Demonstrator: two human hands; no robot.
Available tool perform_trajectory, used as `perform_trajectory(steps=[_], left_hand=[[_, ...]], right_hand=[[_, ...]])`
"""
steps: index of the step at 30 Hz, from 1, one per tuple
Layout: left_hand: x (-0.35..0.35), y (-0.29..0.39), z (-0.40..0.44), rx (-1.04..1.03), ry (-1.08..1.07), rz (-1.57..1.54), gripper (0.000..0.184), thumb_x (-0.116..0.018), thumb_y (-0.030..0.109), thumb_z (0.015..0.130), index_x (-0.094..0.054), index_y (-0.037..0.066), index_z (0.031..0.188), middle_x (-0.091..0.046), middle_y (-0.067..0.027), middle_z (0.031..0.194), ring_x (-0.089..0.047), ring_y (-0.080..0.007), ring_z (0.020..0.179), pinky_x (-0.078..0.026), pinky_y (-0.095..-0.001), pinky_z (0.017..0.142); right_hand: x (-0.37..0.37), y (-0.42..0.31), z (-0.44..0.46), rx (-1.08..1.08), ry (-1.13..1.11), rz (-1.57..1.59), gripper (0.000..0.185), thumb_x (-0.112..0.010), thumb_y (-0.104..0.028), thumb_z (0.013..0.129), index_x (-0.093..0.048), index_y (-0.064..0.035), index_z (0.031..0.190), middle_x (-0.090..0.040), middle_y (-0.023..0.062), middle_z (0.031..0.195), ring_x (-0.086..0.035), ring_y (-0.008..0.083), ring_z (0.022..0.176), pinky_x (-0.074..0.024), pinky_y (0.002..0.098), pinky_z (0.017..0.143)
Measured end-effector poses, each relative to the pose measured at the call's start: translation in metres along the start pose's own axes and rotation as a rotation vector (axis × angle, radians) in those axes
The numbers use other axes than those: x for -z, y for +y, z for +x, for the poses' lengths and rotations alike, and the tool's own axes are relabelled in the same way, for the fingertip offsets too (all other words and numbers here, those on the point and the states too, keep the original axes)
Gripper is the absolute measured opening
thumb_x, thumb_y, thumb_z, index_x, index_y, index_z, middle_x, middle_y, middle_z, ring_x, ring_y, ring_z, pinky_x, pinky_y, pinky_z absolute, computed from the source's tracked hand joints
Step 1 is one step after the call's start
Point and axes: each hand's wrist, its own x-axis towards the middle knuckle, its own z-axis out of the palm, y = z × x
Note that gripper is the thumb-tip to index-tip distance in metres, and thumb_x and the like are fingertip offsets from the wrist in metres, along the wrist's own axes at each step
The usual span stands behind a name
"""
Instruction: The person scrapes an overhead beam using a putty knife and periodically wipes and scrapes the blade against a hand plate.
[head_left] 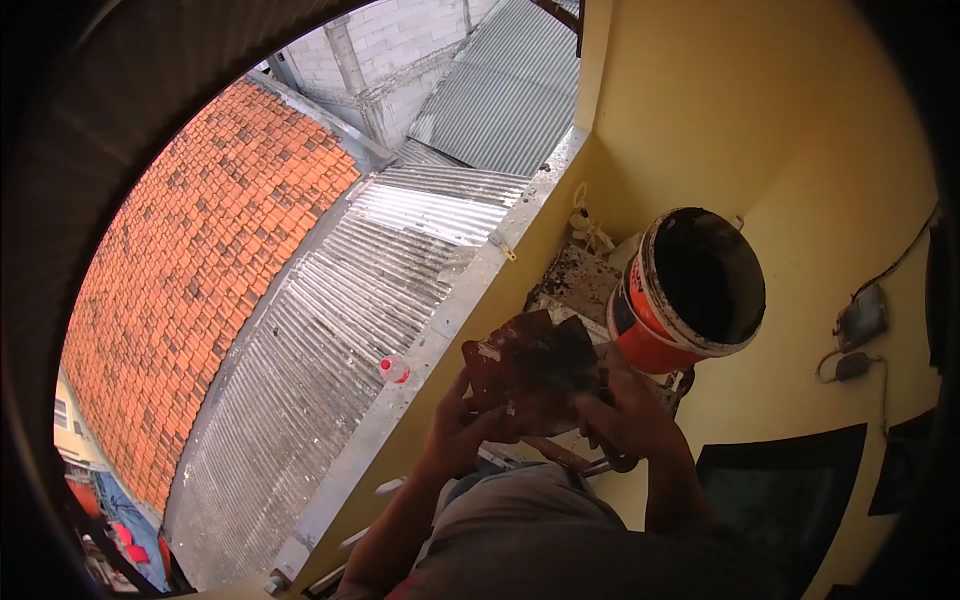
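Observation:
Both hands hold a flat, dark red-brown piece [530, 365] in front of my body. It has a notched upper edge, a blackened middle and a few pale specks; its exact kind I cannot make out. My left hand [462, 425] grips its lower left edge. On the right side, my right hand [622, 405] pinches it with the thumb across the front. Just beyond my right hand stands a red and white bucket [655, 310], dark inside, with grey residue crusted on its rim and inner wall.
A spattered surface [575, 278] lies beside the bucket. Along the ledge [430, 345] at left sits a plastic bottle with a red cap [394, 369]; corrugated roofing [340, 310] drops away beyond. The yellow wall [790, 270] at right carries a cable box [862, 318] and a dark framed panel [785, 490].

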Motion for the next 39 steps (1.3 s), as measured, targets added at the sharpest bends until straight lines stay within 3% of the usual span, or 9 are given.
perform_trajectory(steps=[2,4,9,15,20,23,28,33,39], left_hand=[[-0.012,-0.006,0.01,0.01,-0.054,0.101,0.081,-0.062,0.002,0.094,-0.011,0.006,0.158,-0.066,-0.0203,0.122,-0.068,-0.0232,0.105,-0.059,-0.0322,0.081],[-0.027,-0.003,0.015,0.024,-0.002,0.183,0.086,-0.063,0.002,0.095,-0.007,0.006,0.16,-0.068,-0.0218,0.119,-0.069,-0.0226,0.102,-0.058,-0.0322,0.082],[-0.049,-0.005,0.021,-0.118,0.187,0.137,0.095,-0.069,0.007,0.092,-0.005,0.01,0.161,-0.074,-0.0124,0.093,-0.072,-0.0162,0.08,-0.059,-0.0295,0.07],[-0.051,-0.011,0.041,-0.256,0.292,0.825,0.091,-0.074,0.017,0.09,-0.017,0.009,0.16,-0.06,-0.0027,0.056,-0.059,-0.0082,0.054,-0.045,-0.0257,0.051],[-0.036,-0.025,0.028,-0.119,0.604,0.434,0.037,-0.069,0.028,0.096,-0.059,0.005,0.123,-0.056,-0.0035,0.057,-0.056,-0.0114,0.05,-0.046,-0.0267,0.052],[-0.01,-0.033,0.01,-0.202,0.62,-0.153,0.042,-0.052,0.046,0.103,-0.06,0.005,0.097,-0.046,-0.0057,0.052,-0.055,-0.0174,0.051,-0.045,-0.0292,0.051],[-0.015,0.044,-0.033,-0.37,0.45,-0.818,0.052,-0.036,0.054,0.106,-0.06,0.008,0.107,-0.063,-0.0094,0.081,-0.063,-0.0265,0.081,-0.05,-0.0443,0.083],[0.007,0.098,-0.072,-0.87,0.371,-0.481,0.046,-0.041,0.046,0.107,-0.048,0.012,0.136,-0.068,-0.0064,0.111,-0.06,-0.0235,0.107,-0.039,-0.0458,0.109],[-0.004,0.148,-0.091,-0.954,0.25,-0.649,0.076,-0.03,0.065,0.102,-0.025,0.014,0.158,-0.034,-0.0132,0.159,-0.034,-0.0369,0.145,-0.024,-0.0577,0.119]], right_hand=[[0.01,-0.001,-0.01,-0.279,-0.092,0.185,0.083,-0.072,-0.022,0.083,-0.03,0.0067,0.148,-0.054,0.0232,0.132,-0.062,0.0293,0.112,-0.0496,0.0396,0.096],[0.01,0.02,-0.01,0.238,0.027,-0.114,0.088,-0.077,-0.023,0.079,-0.034,0.0073,0.149,-0.055,0.0294,0.132,-0.053,0.0327,0.128,-0.0442,0.04,0.105],[0.01,0.045,0.002,0.188,0.017,-0.13,0.101,-0.079,-0.028,0.075,-0.025,0.008,0.153,-0.048,0.0319,0.142,-0.045,0.0384,0.138,-0.0328,0.043,0.115],[0.009,0.047,0.017,0.385,0.196,-0.479,0.099,-0.075,-0.021,0.075,-0.019,0.0162,0.148,-0.049,0.0373,0.135,-0.048,0.0431,0.133,-0.038,0.0446,0.111],[0.005,0.033,0.023,0.298,0.031,-0.326,0.097,-0.072,-0.019,0.077,-0.017,0.0191,0.147,-0.059,0.0358,0.122,-0.061,0.0429,0.117,-0.0486,0.0434,0.1],[0.006,0.015,0.018,0.076,-0.034,-0.206,0.093,-0.063,-0.016,0.077,-0.018,0.0096,0.154,-0.031,0.0338,0.153,-0.031,0.0439,0.145,-0.0288,0.0436,0.119],[0.007,0.015,0.023,0.051,-0.058,-0.271,0.092,-0.061,-0.016,0.076,-0.02,0.0084,0.154,-0.029,0.0322,0.155,-0.03,0.0429,0.146,-0.026,0.0438,0.12],[0.005,0.023,0.021,0.099,-0.045,-0.293,0.092,-0.059,-0.016,0.074,-0.021,0.0052,0.155,-0.032,0.0315,0.155,-0.029,0.0423,0.147,-0.0227,0.0437,0.122],[0.006,0.038,0.022,0.308,0.024,-0.465,0.08,-0.059,-0.015,0.079,-0.031,0.0084,0.149,-0.048,0.0333,0.137,-0.049,0.0415,0.126,-0.0393,0.0435,0.105]])
